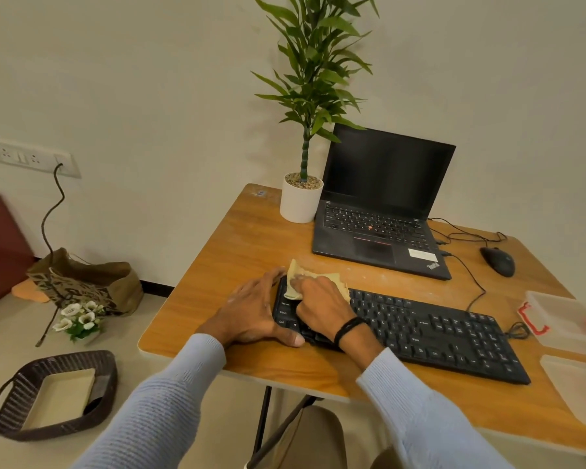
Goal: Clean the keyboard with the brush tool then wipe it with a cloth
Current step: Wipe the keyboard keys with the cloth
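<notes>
Bracing the black keyboard (pixel 420 333) at its left end, the left hand (pixel 254 314) lies flat and open on the worktop (pixel 251 238) near the front edge. Right hand (pixel 322 309) clenches a yellowish cloth (pixel 305 277) against the leftmost keys. Beyond, toward the far edge, stand an open laptop (pixel 383 204) and a potted plant (pixel 301 198).
</notes>
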